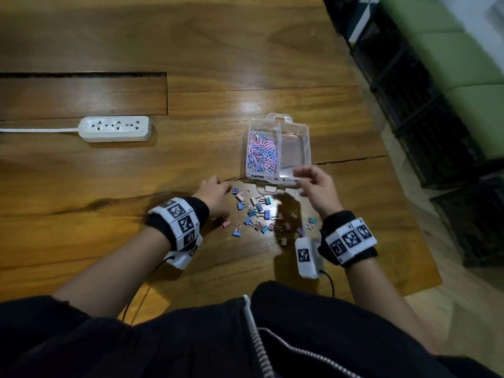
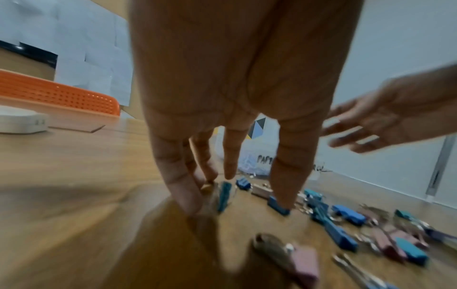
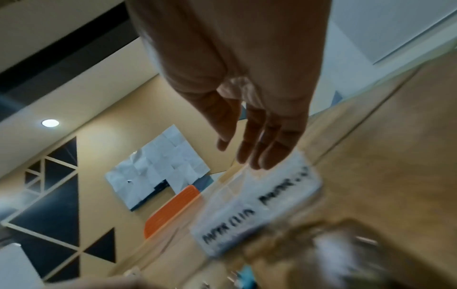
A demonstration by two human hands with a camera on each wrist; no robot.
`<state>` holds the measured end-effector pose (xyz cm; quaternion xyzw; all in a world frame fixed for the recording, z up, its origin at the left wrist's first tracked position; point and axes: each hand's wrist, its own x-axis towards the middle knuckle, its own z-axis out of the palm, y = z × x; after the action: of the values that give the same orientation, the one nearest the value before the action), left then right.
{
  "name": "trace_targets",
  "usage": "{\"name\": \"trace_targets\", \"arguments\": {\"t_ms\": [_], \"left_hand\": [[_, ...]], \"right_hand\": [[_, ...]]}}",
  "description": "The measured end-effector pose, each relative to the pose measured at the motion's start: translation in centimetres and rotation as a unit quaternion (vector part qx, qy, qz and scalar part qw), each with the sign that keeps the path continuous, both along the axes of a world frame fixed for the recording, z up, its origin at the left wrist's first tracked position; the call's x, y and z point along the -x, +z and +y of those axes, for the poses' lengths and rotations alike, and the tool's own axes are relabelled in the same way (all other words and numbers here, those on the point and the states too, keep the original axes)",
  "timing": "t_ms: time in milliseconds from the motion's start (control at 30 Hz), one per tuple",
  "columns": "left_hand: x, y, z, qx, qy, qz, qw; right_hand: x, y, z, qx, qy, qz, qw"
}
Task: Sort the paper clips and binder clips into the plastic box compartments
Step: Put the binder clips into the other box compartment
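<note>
Warm wooden boards make up the table [image 1: 191, 45], with a white power strip [image 1: 115, 128] lying well off to the far side of the left hand.

Ahead of both hands stands the clear plastic box [image 1: 302, 137]: its left compartment is heaped with pink and blue paper clips [image 1: 262, 152], while its right compartment looks bare. Scattered between the two hands, on the near side of the box, lie the binder clips [image 1: 260, 214] in blue, pink and teal.

These small clips are probably light and stiff, with springy wire handles that could snag on one another. A pinch across the coloured body or on a wire loop should lift one cleanly. The box is likely thin, light and easy to shove.

At the pile's left edge, the left hand [image 2: 230, 93] reaches down with fingers [image 2: 180, 187] extended, their tips close around one blue binder clip [image 2: 223, 196]; whether it is already pinched I cannot tell. Above the box's near edge, the right hand [image 1: 317, 186] hovers with fingers loosely spread, holding nothing.
</note>
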<state>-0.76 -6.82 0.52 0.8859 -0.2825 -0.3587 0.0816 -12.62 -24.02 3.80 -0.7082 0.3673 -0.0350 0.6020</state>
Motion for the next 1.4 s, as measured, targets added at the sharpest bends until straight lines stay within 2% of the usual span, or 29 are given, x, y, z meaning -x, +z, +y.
{"name": "trace_targets", "arguments": {"t_ms": [100,167,233,300,433,533,767,933,1133,1200,1333,1400], "left_hand": [[1.2,-0.5,0.5,-0.005,-0.03,-0.003,1.0],[2.1,-0.8,0.6,-0.016,-0.062,-0.022,0.998],[3.0,-1.2,0.6,-0.017,-0.089,-0.065,0.994],[3.7,-1.6,0.7,-0.006,-0.097,-0.104,0.99],[4.6,-2.1,1.2,0.028,-0.086,-0.133,0.987],[5.1,-2.3,1.6,0.03,-0.074,-0.137,0.987],[5.3,-1.0,0.4,0.046,-0.033,-0.065,0.996],[4.3,2.0,-4.0,0.194,0.07,0.018,0.978],[2.2,4.3,-10.1,0.304,0.115,0.024,0.945],[1.6,4.3,-11.3,0.312,0.106,0.032,0.943],[0.8,3.6,-11.6,0.284,0.091,0.129,0.946],[0.3,3.1,-10.7,0.278,0.083,0.104,0.951]], "right_hand": [[4.1,-2.1,0.3,0.074,0.0,0.112,0.991],[5.9,-3.5,0.4,0.166,0.082,0.213,0.959],[6.8,-4.3,0.9,0.228,0.151,0.266,0.924],[7.1,-4.8,1.9,0.251,0.166,0.259,0.918],[7.4,-5.5,3.3,0.298,0.169,0.231,0.911],[7.7,-6.0,3.7,0.299,0.159,0.199,0.92],[8.0,-5.5,2.7,0.27,0.179,0.203,0.924],[7.7,-4.9,2.0,0.263,0.205,0.204,0.92],[7.4,-4.7,1.5,0.24,0.195,0.19,0.932],[7.3,-4.7,1.2,0.225,0.18,0.182,0.94],[7.0,-4.5,0.3,0.18,0.148,0.167,0.958],[6.8,-4.1,-0.2,0.164,0.146,0.162,0.962]]}}
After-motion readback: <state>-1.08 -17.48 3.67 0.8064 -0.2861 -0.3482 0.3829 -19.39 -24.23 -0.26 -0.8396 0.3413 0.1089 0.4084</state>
